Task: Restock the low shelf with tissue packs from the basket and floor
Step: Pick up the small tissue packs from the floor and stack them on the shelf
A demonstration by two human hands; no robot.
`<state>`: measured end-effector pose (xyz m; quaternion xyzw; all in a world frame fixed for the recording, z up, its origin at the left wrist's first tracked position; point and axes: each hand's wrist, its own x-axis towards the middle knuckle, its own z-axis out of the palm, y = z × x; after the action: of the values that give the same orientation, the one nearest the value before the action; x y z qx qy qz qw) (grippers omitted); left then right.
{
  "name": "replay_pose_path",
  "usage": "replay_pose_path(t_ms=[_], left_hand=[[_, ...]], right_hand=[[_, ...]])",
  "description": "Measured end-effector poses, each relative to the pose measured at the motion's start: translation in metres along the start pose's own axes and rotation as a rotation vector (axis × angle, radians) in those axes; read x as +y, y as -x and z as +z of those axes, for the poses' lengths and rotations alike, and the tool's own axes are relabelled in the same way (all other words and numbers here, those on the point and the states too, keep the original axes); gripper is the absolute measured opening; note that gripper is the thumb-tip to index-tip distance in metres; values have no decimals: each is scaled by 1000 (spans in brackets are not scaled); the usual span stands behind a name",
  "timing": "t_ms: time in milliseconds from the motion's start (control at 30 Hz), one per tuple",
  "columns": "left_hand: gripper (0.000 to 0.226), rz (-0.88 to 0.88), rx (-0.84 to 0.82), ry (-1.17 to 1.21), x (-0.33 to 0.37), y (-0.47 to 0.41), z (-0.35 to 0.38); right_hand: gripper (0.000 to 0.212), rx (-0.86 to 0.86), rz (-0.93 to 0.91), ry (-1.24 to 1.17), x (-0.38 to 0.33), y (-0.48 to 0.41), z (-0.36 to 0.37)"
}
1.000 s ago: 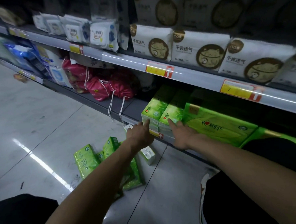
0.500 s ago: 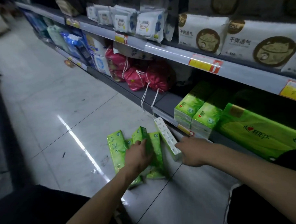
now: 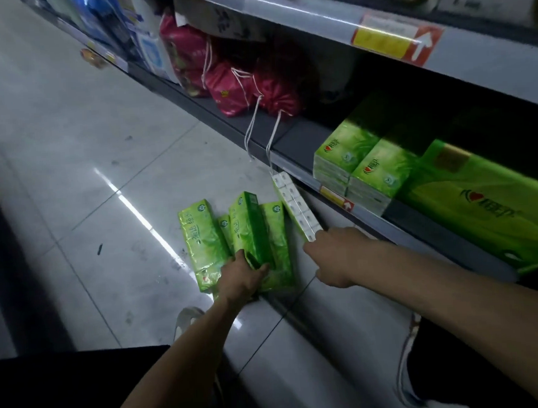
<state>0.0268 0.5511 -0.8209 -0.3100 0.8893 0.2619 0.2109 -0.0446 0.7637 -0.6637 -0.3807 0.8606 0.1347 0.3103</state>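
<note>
Landmark: the dark grey metal low shelf (image 3: 298,136), the bottom tier of the rack.
Left hand (image 3: 243,277): down on the floor in front of the low shelf. Its thumb and fingers are curled round the near end of a bright green plastic-wrapped tissue pack (image 3: 249,230) that stands on its long edge.
Floor packs (image 3: 202,238): more green wrapped packs lie on the glossy grey floor tiles (image 3: 71,151) in front of the shelf, touching the gripped pack on both sides.
Right hand (image 3: 335,253): just in front of the shelf's front lip, back upward and fingers bent under. Whether it has hold of anything cannot be told.
Pale strip pack (image 3: 296,208): a long white-faced pack that slants from the right hand up to the shelf lip, its near end touching that hand.
On the shelf: two green stacked packs (image 3: 346,156) sit side by side at the front edge, with a large green wrapped bundle (image 3: 479,199) just beside them. Red drawstring bags (image 3: 230,87) sit further along, their white cords hanging over the lip.
Shelf lip: a yellow-and-red price tag (image 3: 336,197) is below the stacks.
</note>
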Motion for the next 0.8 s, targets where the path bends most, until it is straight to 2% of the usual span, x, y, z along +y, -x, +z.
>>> replay_pose_path(t_ms=[100,167,367,467,533,633,667,733,800], left_hand=[[88,-45,-13,66,4,-17,15],[92,-54,-45,25,7,-24,25],[121,-79,-9,-47,18,-34,36],[118,-138,-32,41,9,-52,42],[100,-148,-71,209,13,-51,31],[33,-206,-85,527,28,-35,-4],[24,-252,-115,616,30,-33,-16],[22,-379,-215,747,32,-23,-43],[21,-465,-309,745,35,-11,-74]], right_hand=[[35,-21,11,15,6,-2,5],[36,-20,22,4,10,-2,7],[41,14,43,-34,14,1,5],[42,15,47,-30,17,6,4],[44,6,49,-18,19,8,1],[43,23,50,-32,20,14,-4],[41,41,46,-49,20,16,-5],[38,64,39,-92,20,19,-6],[38,60,41,-116,22,22,-5]])
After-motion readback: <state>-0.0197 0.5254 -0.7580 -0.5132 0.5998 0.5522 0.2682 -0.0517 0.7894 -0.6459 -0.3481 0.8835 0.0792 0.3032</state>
